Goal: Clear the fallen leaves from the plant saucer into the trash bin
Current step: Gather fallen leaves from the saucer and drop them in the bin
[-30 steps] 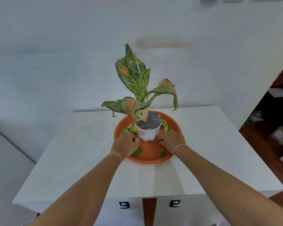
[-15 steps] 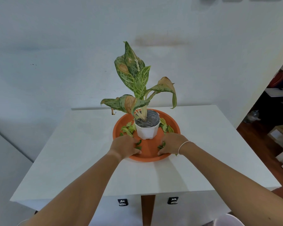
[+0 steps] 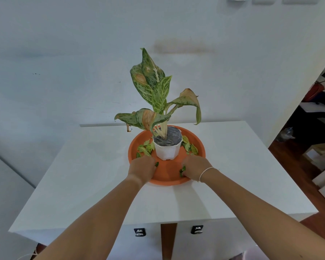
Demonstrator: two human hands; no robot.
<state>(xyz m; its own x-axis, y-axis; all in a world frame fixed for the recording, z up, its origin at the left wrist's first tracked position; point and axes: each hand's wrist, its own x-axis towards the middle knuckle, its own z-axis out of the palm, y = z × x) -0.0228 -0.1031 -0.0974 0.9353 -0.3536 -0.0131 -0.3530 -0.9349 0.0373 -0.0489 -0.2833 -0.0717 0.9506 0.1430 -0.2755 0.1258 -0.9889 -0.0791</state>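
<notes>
**Both hands gathering leaves at the near rim of the saucer**

A round orange plastic saucer (image 3: pixel 199 147) sits near the middle of the white rectangular desk (image 3: pixel 83 175), closer to the far edge than to the near one. At the saucer's centre stands a white faceted plastic pot (image 3: pixel 167 151) with a speckled green plant with browning leaves (image 3: pixel 156 94). Small fallen green leaves lie in two clusters on the saucer floor, one left of the pot (image 3: pixel 145 147) and one right of it (image 3: pixel 189 146).

The left hand (image 3: pixel 142 167) rests over the saucer's near-left rim with fingers curled; a leaf fragment (image 3: pixel 156 164) shows at its fingertips, held in the curl. The right hand (image 3: pixel 194 167), with a thin white band at the wrist, lies over the near-right rim and grips a dark green leaf (image 3: pixel 182 170) in its curled fingers.

Bare desk surface extends on all sides of the saucer, widest toward the near edge and both near corners. The desk's far edge meets the white wall (image 3: pixel 64 53). Beyond the right edge, wooden floor (image 3: pixel 293 166) opens toward a doorway.
</notes>
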